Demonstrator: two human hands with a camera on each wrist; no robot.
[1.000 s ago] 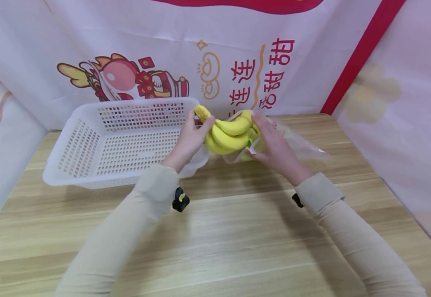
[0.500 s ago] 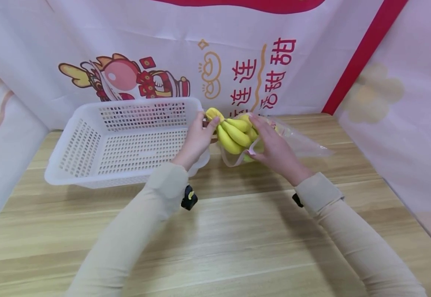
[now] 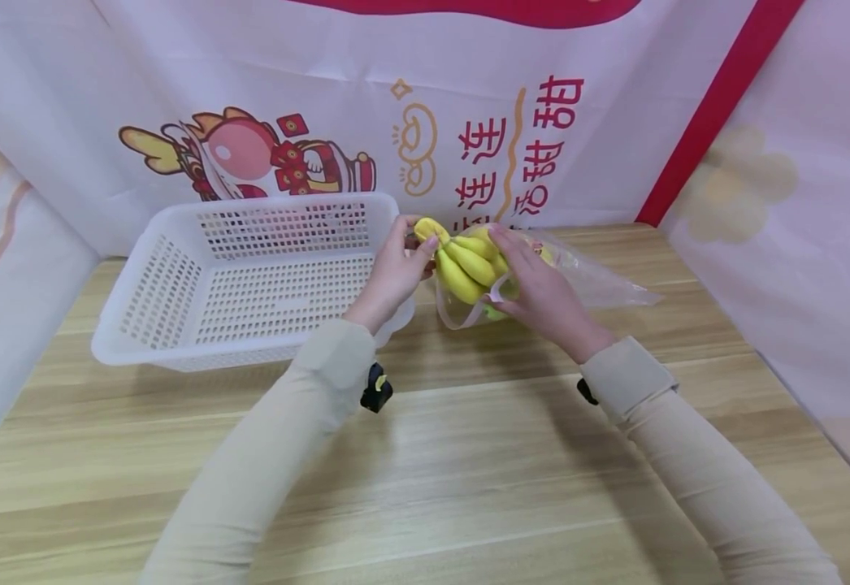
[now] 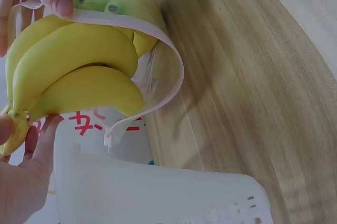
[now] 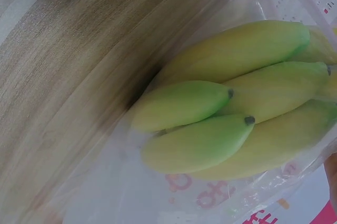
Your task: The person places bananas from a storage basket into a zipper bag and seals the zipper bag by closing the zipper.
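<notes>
My left hand (image 3: 399,264) pinches the stem of a yellow banana bunch (image 3: 472,260). The fruit ends of this bunch lie inside the mouth of a clear zip bag (image 3: 596,276), with the stem sticking out to the left. My right hand (image 3: 542,288) grips the bag's pink-edged rim, its thumb pressed on the rim in the left wrist view. Farther inside the bag are bananas with greenish tips (image 4: 118,3); through the film they fill the right wrist view (image 5: 195,105). A small zip slider (image 4: 108,139) hangs at the rim's edge.
A white perforated plastic basket (image 3: 176,353) stands on the wooden table (image 3: 469,479), just left of the bag. Behind them hangs a printed white cloth (image 3: 440,57) with red lettering. The bag's flat tail points right along the back of the table.
My left hand has moved right, carrying the banana bunch deeper into the bag's mouth. The bunch has turned, its fruit now slanting down to the right. My right hand has stayed nearly still.
</notes>
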